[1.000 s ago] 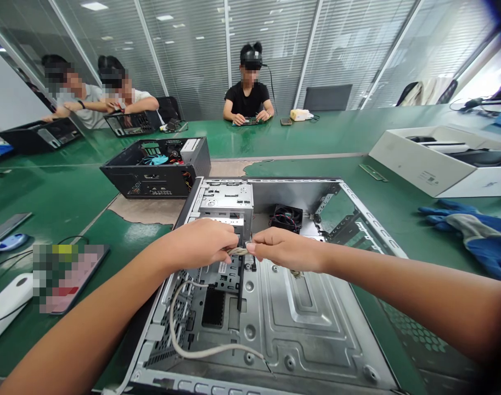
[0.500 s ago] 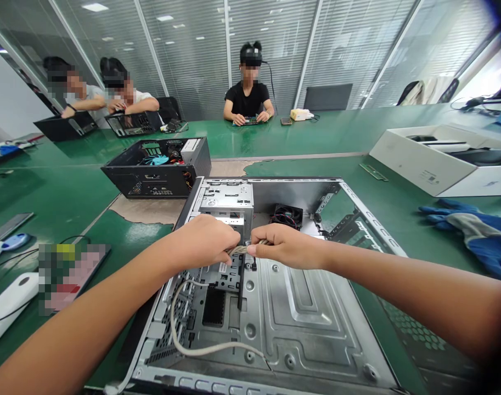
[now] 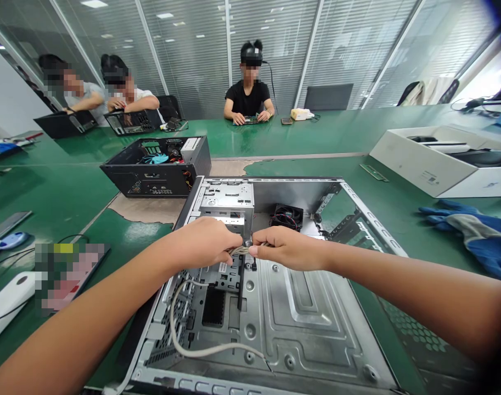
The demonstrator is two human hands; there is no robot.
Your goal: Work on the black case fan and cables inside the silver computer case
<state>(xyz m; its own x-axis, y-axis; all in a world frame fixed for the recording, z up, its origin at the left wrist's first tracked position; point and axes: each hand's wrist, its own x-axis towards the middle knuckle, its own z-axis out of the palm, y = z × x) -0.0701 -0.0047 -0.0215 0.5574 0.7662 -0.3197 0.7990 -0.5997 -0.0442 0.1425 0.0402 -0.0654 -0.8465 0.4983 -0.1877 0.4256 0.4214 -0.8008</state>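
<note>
A thin pale grey cable (image 3: 204,351), pinched at its end between the left hand (image 3: 204,242) and right hand (image 3: 285,248), loops below the grip inside the open bare-metal computer case (image 3: 299,307), apparently mid-handling, needing steady two-handed tension.

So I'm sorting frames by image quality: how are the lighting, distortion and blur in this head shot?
Head view: even ceiling light, soft glare on the green table. Wide-lens distortion bows the open computer case and stretches both forearms. The left hand and right hand, pinching the grey cable, are sharp. Faces and a tablet screen are pixelated, and the top right corner is dark.
</note>
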